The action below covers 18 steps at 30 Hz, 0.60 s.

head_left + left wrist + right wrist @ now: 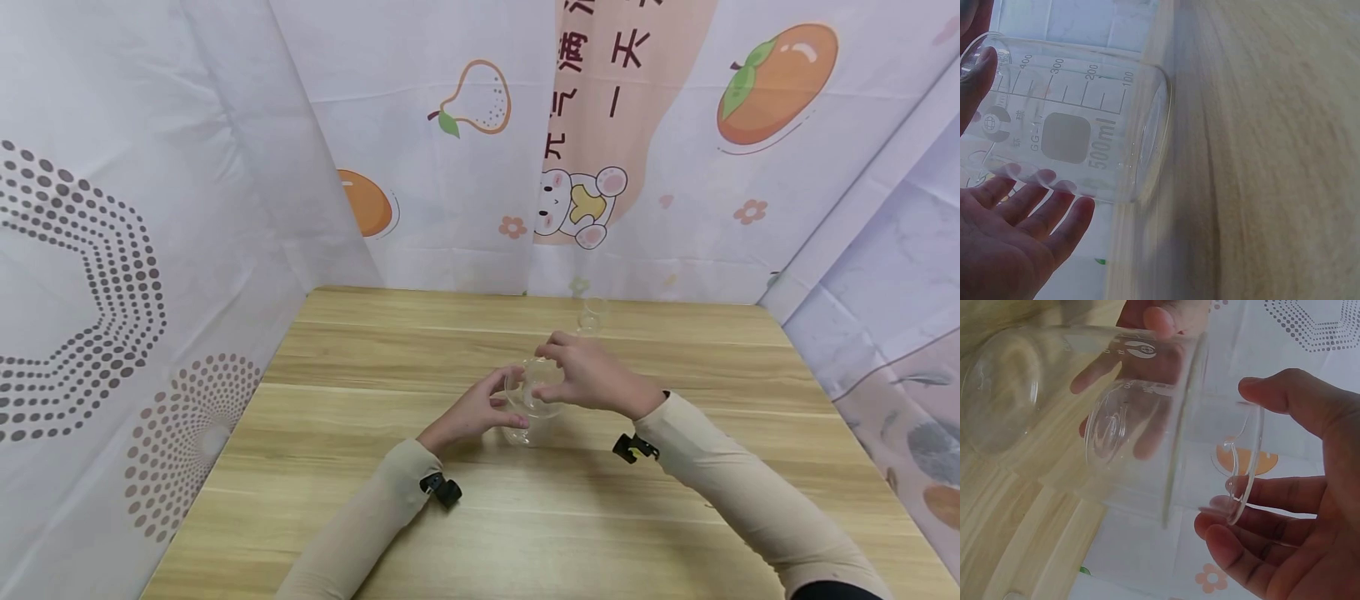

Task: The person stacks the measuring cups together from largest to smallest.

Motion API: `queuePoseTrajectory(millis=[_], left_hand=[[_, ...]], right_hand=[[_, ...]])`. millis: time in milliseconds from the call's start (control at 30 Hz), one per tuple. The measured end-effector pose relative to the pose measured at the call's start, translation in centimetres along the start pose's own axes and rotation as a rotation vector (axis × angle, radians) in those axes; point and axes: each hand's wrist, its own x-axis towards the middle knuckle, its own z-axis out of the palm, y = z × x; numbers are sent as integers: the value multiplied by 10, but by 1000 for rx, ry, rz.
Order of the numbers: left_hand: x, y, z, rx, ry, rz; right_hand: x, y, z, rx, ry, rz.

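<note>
A clear glass 500 ml beaker (1066, 137) with white markings stands upright on the wooden table in front of me. My left hand (476, 407) holds it from the left side, thumb on one side of the glass and fingers on the other. In the right wrist view a smaller glass beaker (1213, 428) sits partly inside the large one, its base above the large beaker's bottom and its rim sticking out. Over the opening, my right hand (596, 375) grips this small beaker by the rim between thumb and fingers.
Another small clear glass vessel (591, 317) stands near the back edge of the wooden table (360, 333). Printed fabric curtains (450, 192) hang behind the table and on both sides.
</note>
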Motion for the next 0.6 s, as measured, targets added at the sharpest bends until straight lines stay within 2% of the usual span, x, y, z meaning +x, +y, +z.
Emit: queuePoseTrajectory(millis=[300,600], left_hand=[[0,-1,-1,-4,-1,-19],[1,-4,-1,4,-10,8]], right_hand=[[3,-2,7,-8,-36,-9],[4,-3,13,-30,-91,-8]])
